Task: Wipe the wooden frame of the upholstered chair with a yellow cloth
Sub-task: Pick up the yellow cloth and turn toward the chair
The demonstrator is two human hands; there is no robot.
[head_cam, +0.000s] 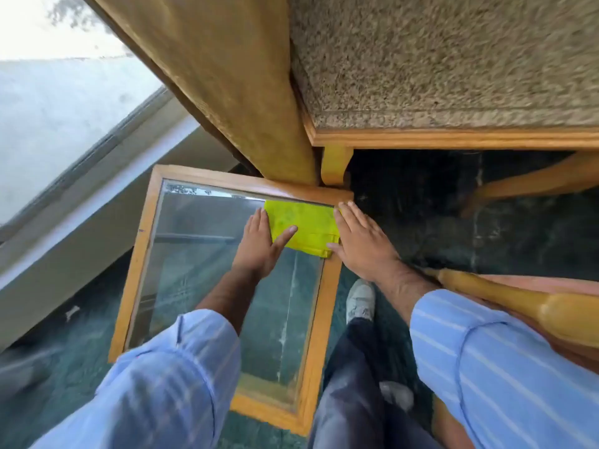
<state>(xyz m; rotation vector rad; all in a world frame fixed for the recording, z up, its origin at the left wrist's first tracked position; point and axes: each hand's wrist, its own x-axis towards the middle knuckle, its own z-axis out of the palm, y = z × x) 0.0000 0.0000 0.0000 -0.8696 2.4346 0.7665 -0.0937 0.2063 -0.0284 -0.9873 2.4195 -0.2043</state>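
Note:
A folded yellow cloth [304,226] lies flat on the far right corner of a glass-topped side table [142,254] with a wooden rim. My left hand [261,243] rests flat on the cloth's left edge, thumb lying across it. My right hand [363,241] rests flat against the cloth's right edge, over the table's rim. Neither hand grips the cloth. The upholstered chair fills the upper half: a broad wooden armrest [233,82], a speckled beige seat cushion [453,56], a wooden seat rail [453,139] and a front leg [335,165].
A second wooden chair's arm [525,303] pokes in at the right, close under my right forearm. A window and pale sill [97,202] run along the left. My white shoe [359,301] stands on the dark green stone floor beside the table.

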